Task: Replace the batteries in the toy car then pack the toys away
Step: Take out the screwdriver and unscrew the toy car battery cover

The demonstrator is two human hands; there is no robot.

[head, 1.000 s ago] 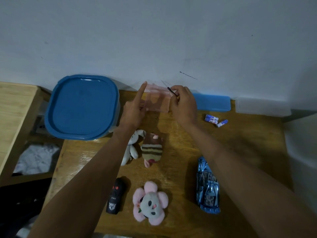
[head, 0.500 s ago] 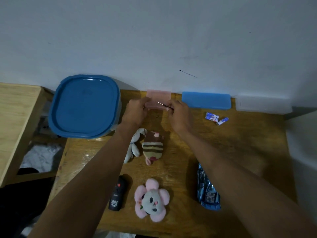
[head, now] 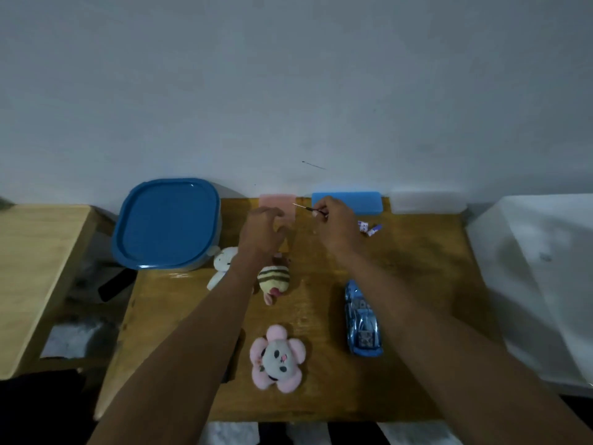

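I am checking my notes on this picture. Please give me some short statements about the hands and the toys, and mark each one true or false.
1. The right hand pinches a thin tool. True.
2. The toy car is in the left hand. False: it lies on the wooden table, untouched.
3. The blue container has its lid on. True.
4. The batteries lie beside the pink flower plush. False: they lie far from it, near the blue case.
5. The striped plush lies near the left forearm. True.

wooden side table [head: 35, 268], grey wall [head: 288, 91]
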